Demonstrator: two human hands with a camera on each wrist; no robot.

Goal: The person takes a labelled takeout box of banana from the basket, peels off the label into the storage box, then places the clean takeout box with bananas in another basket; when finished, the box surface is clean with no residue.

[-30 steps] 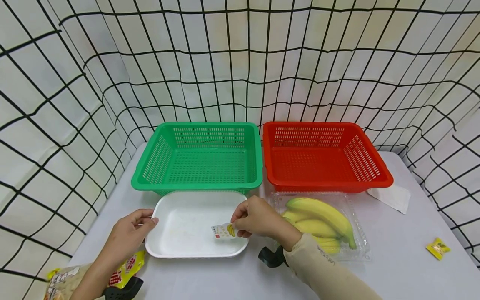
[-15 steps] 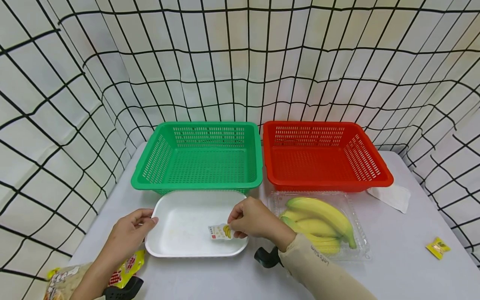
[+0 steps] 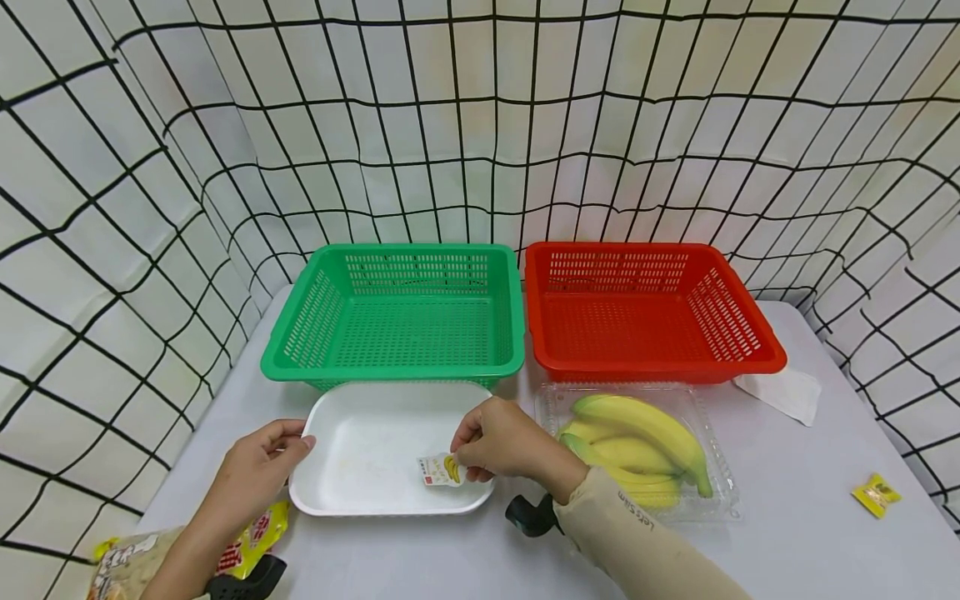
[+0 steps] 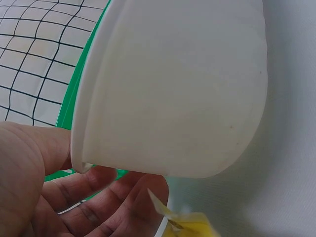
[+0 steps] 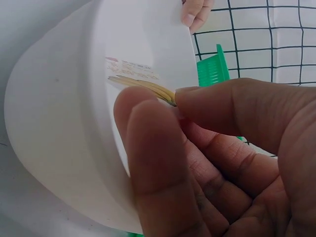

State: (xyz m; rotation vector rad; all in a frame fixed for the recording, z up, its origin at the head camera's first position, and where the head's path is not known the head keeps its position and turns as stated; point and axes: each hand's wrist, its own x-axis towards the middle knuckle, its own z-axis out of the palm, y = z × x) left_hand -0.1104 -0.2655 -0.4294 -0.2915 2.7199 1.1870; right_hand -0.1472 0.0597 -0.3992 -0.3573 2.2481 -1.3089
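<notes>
A shallow white foam tray (image 3: 360, 450) lies on the table in front of the green basket. My left hand (image 3: 258, 462) grips its left end, thumb at the rim and fingers against the outer wall, as the left wrist view shows. Between thumb and fingertips, my right hand (image 3: 510, 442) pinches a small label (image 3: 435, 471) printed with bananas, over the tray's right part. In the right wrist view the label (image 5: 140, 79) pokes out past the fingers near the tray wall; whether it touches the tray I cannot tell.
Behind the tray stand a green basket (image 3: 412, 333) and a red basket (image 3: 637, 333). Bananas (image 3: 630, 454) sit in a clear plastic box at right. A yellow wrapped sweet (image 3: 876, 497), a white tissue (image 3: 783, 396) and a snack bag (image 3: 138, 562) lie around. Black netting surrounds the table.
My right hand has shifted a little to the left with the label, further over the tray. The left hand keeps its hold on the tray's end.
</notes>
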